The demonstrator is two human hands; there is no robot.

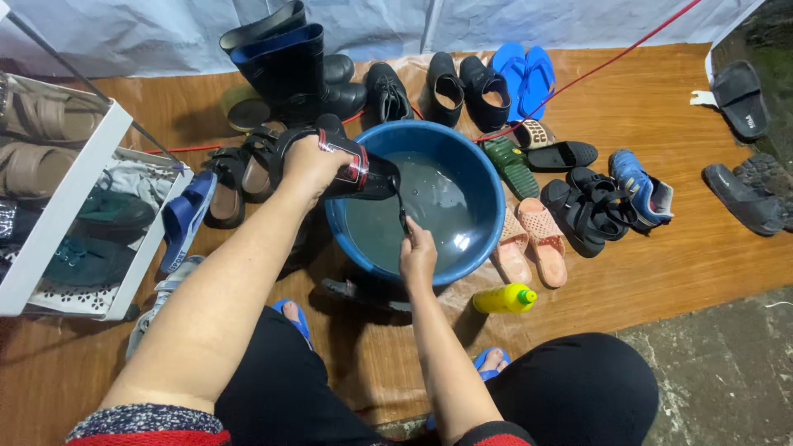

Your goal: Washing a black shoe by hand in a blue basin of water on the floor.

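Left hand (310,165): fingers wrapped round a black shoe (363,175), hiding its rear part; shoe type cannot be told. Right hand (418,254): fingertips pinch a thin dark strap or lace (402,213), too small to tell which. Blue basin (483,177): near rim covered by both arms; bottom obscured by murky water. White shoe rack (66,206): cut off at left edge, lower shelf contents dim. Grey sandals (747,198): partly cut at right edge. Black rubber boots (285,62): tops hidden by the upper edge.
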